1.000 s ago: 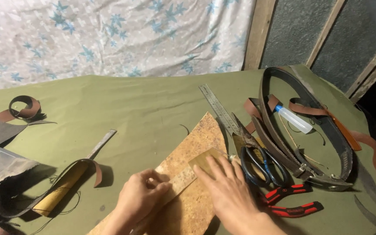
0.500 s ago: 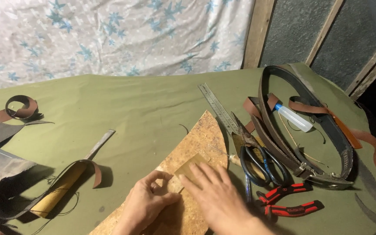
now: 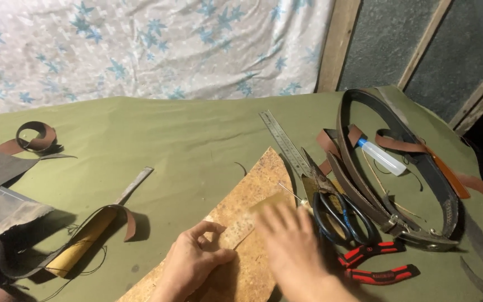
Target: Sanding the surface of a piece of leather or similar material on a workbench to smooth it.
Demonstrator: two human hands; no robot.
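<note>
A small, thin tan strip of leather lies flat on a speckled brown cork-like sheet that sits on the olive-green cloth of the tabletop, low in the middle of the head view. The left hand rests on the sheet at the strip's near end, thumb and forefinger curled together in a loose pinch, though whether they actually nip the strip's edge cannot be told. The right hand is blurred, palm down with fingers spread flat over the strip's far end, its grip released and pressing rather than clasping. The strip looks light, limp and easily creased, likely to slide on the sheet unless pinned; it seems best taken by an edge or corner between fingertips. Just right of the hands lie black-handled scissors, red-and-black pliers and a steel ruler; beyond them coils a dark leather belt around a small clear plastic bottle.
</note>
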